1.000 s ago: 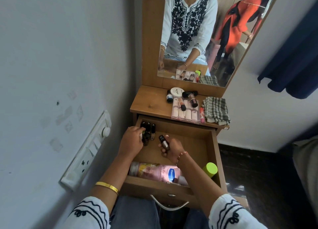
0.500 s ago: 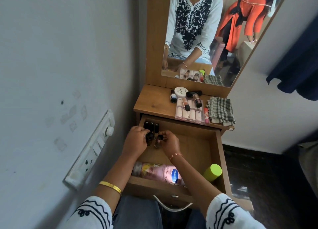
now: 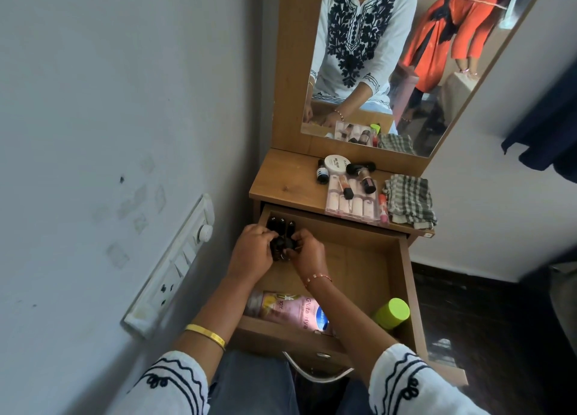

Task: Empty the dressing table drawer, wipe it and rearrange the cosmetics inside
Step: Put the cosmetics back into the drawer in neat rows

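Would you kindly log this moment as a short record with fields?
drawer: open
left hand: grips small dark bottles at drawer's back left corner
right hand: grips the same bottles
drawer front: pink lotion bottle lying flat, green-capped bottle
tabletop: clear organiser tray, white jar, checked cloth

- Home, bedroom/dressing corner by the look of it.
- Wooden dressing table [image 3: 290, 183] w/ tall mirror [image 3: 406, 55] fixed above, set against a plain painted wall [image 3: 93, 102].
- Cosmetics on top: clear organiser tray [image 3: 352, 207] of tubes, round jar [image 3: 336, 164], small bottles; checked cloth [image 3: 409, 200] just beside.
- Open drawer [image 3: 402, 277] holds lotion bottle [image 3: 287, 308], dark nail polish bottles [image 3: 281, 225].
- Household switchboard [image 3: 175, 264] on wall; dark curtain [image 3: 543, 140] at right.
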A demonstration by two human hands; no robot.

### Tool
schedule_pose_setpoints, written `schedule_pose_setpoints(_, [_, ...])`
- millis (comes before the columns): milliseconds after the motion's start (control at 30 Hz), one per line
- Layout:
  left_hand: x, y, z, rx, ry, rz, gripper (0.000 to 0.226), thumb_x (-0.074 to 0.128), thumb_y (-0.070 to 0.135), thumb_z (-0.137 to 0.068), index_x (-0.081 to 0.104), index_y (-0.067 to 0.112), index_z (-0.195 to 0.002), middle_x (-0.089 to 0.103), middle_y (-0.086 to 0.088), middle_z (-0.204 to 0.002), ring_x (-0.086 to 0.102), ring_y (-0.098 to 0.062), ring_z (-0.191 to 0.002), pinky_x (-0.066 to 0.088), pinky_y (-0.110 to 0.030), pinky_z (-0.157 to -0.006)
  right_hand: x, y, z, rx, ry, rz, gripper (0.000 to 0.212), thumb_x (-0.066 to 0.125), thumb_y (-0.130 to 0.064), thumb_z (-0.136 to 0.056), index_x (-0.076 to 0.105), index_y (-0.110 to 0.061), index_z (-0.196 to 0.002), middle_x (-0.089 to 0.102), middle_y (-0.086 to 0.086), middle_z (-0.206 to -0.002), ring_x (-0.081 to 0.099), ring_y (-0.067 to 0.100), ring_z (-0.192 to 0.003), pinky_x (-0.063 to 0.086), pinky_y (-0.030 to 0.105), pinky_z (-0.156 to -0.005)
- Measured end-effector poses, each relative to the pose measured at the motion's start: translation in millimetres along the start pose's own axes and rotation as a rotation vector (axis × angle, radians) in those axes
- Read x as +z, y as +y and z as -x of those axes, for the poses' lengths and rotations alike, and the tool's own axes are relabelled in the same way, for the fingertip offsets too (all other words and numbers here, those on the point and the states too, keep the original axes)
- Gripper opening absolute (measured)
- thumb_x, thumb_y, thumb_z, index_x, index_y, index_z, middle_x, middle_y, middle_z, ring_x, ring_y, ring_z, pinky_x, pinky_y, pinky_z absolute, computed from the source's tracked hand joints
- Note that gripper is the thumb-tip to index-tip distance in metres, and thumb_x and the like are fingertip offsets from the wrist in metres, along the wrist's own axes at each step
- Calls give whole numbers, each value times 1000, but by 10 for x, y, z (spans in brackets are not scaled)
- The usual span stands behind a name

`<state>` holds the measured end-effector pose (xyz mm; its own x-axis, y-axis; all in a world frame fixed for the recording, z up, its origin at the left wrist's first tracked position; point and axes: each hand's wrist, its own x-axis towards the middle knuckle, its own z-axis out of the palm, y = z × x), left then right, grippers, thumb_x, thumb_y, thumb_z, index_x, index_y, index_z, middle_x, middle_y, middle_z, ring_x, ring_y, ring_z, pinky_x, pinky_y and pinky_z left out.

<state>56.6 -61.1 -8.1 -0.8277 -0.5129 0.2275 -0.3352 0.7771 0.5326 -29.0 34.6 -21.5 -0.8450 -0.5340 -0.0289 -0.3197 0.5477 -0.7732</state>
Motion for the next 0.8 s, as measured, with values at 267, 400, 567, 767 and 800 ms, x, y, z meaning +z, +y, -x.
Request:
schedule_pose_setpoints(267, [-3, 11, 6, -1, 6, -1, 39, 46, -2, -86, 59, 7, -121, 60, -10, -117, 45, -24, -118, 38, -28, -98, -73, -68, 51, 7, -38, 15, 41, 69, -6, -79, 56, -6, -118, 63, 13, -116, 59, 23, -109, 49, 29, -91])
schedule_pose_setpoints(400, [-6, 16, 7, -10, 2, 7, 39, 45, -3, -86, 59, 7, -122, 60, -11, -118, 45, -25, -119, 37, -28, -98, -89, -77, 61, 6, -41, 37, 42, 69, -4, -79, 56, -6, -119, 63, 13, -118, 59, 23, -110, 48, 28, -92])
schedule_pose_setpoints(567, [-7, 25, 17, -11, 4, 6, 40, 46, -4, -86, 58, 7, -123, 59, -10, -119, 44, -24, -119, 37, -28, -99, -114, -75, 75, -3, -41, 58, 43, 70, -5, -79, 56, -6, -119, 64, 12, -117, 60, 22, -108, 47, 26, -90])
schedule_pose_setpoints(767, [-30, 84, 28, 8, -1, 36, 41, 49, -5, -84, 58, 5, -122, 60, -12, -120, 47, -27, -119, 39, -29, -98, -135, -93, 122, -13, 7, 81, 37, 67, -13, -83, 58, -9, -118, 63, 9, -114, 58, 21, -104, 38, 17, -77])
schedule_pose_setpoints(800, [-39, 99, 34, 14, 7, 43, 41, 50, -6, -83, 58, 5, -122, 60, -12, -120, 47, -27, -118, 39, -29, -98, -146, -111, 135, -17, 16, 76, 35, 65, -13, -84, 58, -9, -118, 63, 9, -114, 58, 21, -104, 38, 18, -78])
